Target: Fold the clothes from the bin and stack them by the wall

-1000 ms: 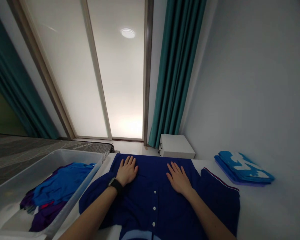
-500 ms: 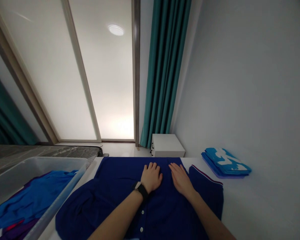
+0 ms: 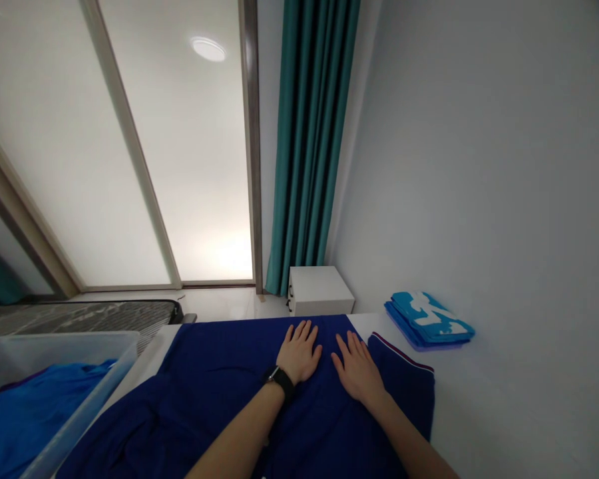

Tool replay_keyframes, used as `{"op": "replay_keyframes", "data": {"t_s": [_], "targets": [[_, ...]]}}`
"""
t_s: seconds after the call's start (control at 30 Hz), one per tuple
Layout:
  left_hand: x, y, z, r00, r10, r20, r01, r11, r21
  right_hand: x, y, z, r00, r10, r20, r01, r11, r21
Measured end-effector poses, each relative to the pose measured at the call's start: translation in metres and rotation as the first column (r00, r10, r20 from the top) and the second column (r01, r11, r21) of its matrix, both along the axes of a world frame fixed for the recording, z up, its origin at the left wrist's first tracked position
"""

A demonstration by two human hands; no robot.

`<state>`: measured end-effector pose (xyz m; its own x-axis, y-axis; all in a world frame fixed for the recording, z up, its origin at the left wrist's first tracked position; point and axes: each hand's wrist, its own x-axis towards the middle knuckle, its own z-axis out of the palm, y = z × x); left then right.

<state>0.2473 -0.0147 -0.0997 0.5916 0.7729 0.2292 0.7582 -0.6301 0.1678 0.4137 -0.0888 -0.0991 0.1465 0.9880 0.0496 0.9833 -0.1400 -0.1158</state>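
Observation:
A navy blue polo shirt (image 3: pixel 219 366) lies spread over the white table (image 3: pixel 472 412), its striped sleeve edge to the right. My left hand (image 3: pixel 299 352), with a black watch (image 3: pixel 280 379) on the wrist, rests flat on the fabric near the far edge, fingers spread. Beside it, my right hand (image 3: pixel 358 367) also lies palm down on the shirt, close to the sleeve, fingers apart. Neither hand grips anything. My forearms hide much of the shirt's near part, including most of its buttons.
On the left stands a clear plastic bin (image 3: pixel 87 339) holding blue clothing (image 3: pixel 34 412). Folded blue and white fabric (image 3: pixel 429 319) sits at the right by the wall. Beyond the table are a white cabinet (image 3: pixel 319 286), a teal curtain (image 3: pixel 307 153) and frosted sliding doors (image 3: pixel 194 166).
The view has turned slightly to the right. My right hand's fingers have spread further apart; both hands stay flat on the shirt. The buttons are now mostly hidden.

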Motion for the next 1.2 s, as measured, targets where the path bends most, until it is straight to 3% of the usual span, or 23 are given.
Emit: {"op": "replay_keyframes", "data": {"t_s": [0.17, 0.33, 0.47, 0.67, 1.0, 1.2], "targets": [[0.002, 0.0, 0.0, 1.0, -0.007, 0.0, 0.007, 1.0, 0.014, 0.001, 0.005, 0.013, 0.997, -0.013, 0.069, 0.011, 0.999, 0.03], [0.002, -0.001, 0.002, 1.0, -0.003, -0.003, 0.003, 1.0, -0.004, 0.006, 0.039, 0.026, 0.995, 0.073, 0.074, -0.076, 0.997, 0.033], [0.002, -0.001, 0.002, 1.0, -0.004, -0.002, 0.004, 1.0, -0.002, 0.01, 0.059, 0.015, 0.995, 0.093, 0.041, -0.092, 0.995, -0.027], [0.003, -0.001, 0.0, 1.0, 0.004, 0.002, -0.004, 1.0, 0.004, 0.025, 0.058, -0.002, 0.999, -0.042, 0.012, 0.042, 0.997, -0.064], [0.003, -0.003, 0.002, 1.0, 0.023, 0.001, -0.023, 1.0, -0.006, 0.026, 0.06, -0.005, 0.977, -0.21, 0.019, 0.211, 0.976, -0.046], [0.003, -0.002, 0.002, 1.0, 0.022, -0.007, -0.022, 1.0, 0.003, 0.025, 0.059, -0.002, 0.973, -0.23, 0.02, 0.231, 0.971, -0.059]]}}
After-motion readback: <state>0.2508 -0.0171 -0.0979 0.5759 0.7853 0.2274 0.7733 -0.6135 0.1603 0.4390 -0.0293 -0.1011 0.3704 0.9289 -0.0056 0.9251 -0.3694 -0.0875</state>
